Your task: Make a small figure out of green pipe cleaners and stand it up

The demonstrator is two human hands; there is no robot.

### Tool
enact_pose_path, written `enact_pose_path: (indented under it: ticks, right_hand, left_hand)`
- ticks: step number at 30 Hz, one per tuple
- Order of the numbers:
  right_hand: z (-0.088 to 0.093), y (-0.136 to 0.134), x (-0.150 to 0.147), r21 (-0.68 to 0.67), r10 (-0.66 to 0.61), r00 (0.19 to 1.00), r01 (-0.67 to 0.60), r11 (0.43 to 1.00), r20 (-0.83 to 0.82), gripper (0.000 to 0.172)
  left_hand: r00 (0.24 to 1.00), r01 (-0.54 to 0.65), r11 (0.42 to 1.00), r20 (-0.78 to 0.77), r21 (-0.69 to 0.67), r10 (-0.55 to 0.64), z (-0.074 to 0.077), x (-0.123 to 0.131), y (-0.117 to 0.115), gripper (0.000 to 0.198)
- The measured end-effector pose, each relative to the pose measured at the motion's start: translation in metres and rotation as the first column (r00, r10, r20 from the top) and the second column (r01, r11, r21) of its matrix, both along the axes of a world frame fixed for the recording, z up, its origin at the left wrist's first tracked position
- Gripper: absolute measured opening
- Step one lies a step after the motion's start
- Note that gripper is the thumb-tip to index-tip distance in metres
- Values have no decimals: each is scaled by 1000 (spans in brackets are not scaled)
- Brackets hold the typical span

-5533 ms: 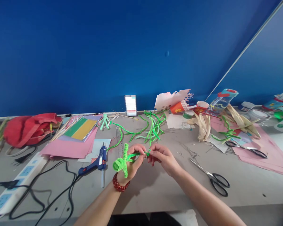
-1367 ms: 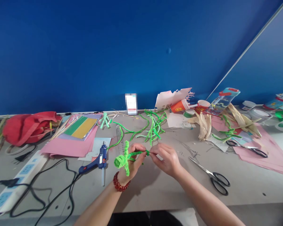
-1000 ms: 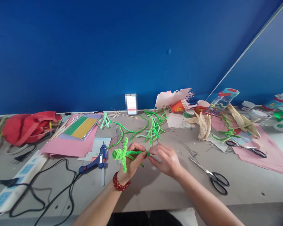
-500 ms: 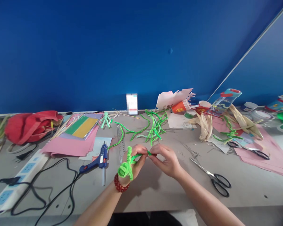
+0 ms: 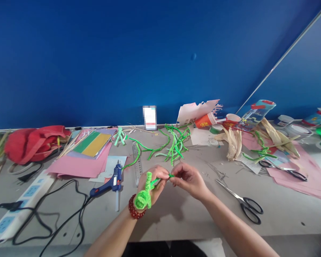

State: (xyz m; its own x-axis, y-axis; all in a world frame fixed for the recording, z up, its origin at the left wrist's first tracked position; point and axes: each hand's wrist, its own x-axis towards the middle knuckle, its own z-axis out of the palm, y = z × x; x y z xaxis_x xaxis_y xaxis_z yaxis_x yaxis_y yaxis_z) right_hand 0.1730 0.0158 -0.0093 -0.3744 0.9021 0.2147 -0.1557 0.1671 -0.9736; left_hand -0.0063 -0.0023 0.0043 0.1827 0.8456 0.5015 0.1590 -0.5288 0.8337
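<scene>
Rotated downward since the earlier frames, the green pipe-cleaner figure (image 5: 143, 195) is now held with its coiled end hanging beside the red bead bracelet (image 5: 132, 210); a second ago that end was raised toward the glue gun (image 5: 109, 183). The figure is kept above the bench (image 5: 283, 210), between both hands. Its stem is gripped by the left hand (image 5: 153, 180), whose fingers are curled around it. The thin free end is pinched between thumb and forefinger of the right hand (image 5: 190, 179), and the remaining fingers there are loosely folded.

The piece is judged to be very light, fuzzy and easily bent, with a wire core by which any given shape is kept. It is not thought slippery, though the coil could be flattened by a hard squeeze. Hold is best taken on the twisted stem, not on the coil or the side limbs.

The bench is seen as a grey, matt surface, much crowded. Loose green pipe cleaners (image 5: 173, 144) and a clear ruler (image 5: 136, 162) are laid behind the hands, and black-handled scissors (image 5: 244, 203) to the right. Pink paper (image 5: 77, 166), a red bag (image 5: 32, 144) and a power strip (image 5: 14, 214) are found to the left. The bench is backed by a deep blue wall (image 5: 123, 60).
</scene>
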Motion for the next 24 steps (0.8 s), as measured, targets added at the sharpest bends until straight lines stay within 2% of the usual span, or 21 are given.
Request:
enact_pose_path:
  ticks: [6,11,17,20,24]
  right_hand:
    - [4,1,2,-182,72,996,-81,980,-54,33]
    - [3,1,0,-195,44,996,-57,979,-73,32]
    - [3,-2,-2,-5,-59,992,59,998,109,21]
    - [3,-2,0,126,-79,983,59,990,164,17]
    - [5,-1,5,327,-152,944,51,944,294,14]
  left_hand:
    - [999,40,999,-14,24,-40,2,0,1,11]
    - [999,40,999,-37,31,-39,-4,-1,4,10]
    - [998,-62,986,21,-154,66,-13,-5,4,7]
    - [998,-58,986,17,-158,61,-14,-6,3,7]
    - [999,-20,986,40,-167,27,-12,-6,4,2]
